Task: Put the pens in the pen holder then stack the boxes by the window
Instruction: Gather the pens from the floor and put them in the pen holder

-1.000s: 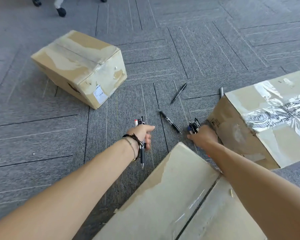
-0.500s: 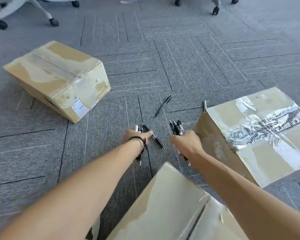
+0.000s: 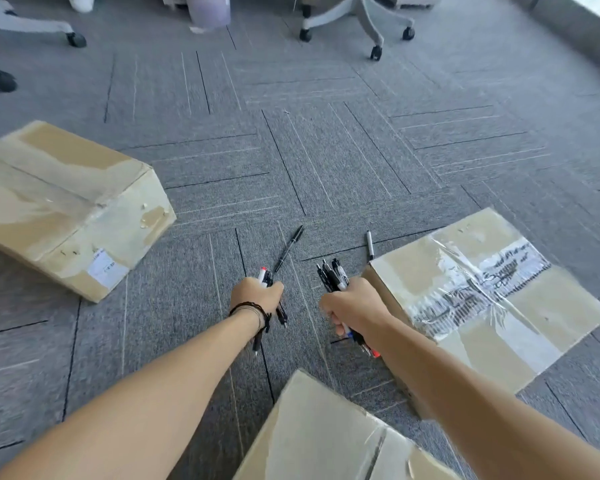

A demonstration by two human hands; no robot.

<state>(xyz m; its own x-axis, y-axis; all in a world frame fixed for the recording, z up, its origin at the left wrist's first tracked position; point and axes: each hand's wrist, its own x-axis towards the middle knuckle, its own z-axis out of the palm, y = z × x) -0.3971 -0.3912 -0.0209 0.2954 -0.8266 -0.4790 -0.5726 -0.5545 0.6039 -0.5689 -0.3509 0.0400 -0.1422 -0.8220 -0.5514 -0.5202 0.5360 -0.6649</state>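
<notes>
A pen that lay between the hands a second ago has been gathered. Bundles are clamped in the left hand and right hand; two pens remain on the carpet at centre frame.

Grey carpet, wheeled chair base

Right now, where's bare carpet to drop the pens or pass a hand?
Free: the wide carpet beyond the loose pens, between the left box and right box, up to the chairs. Crowded: around both hands, left hand and right hand, where two loose pens lie and the near box closes in.
</notes>
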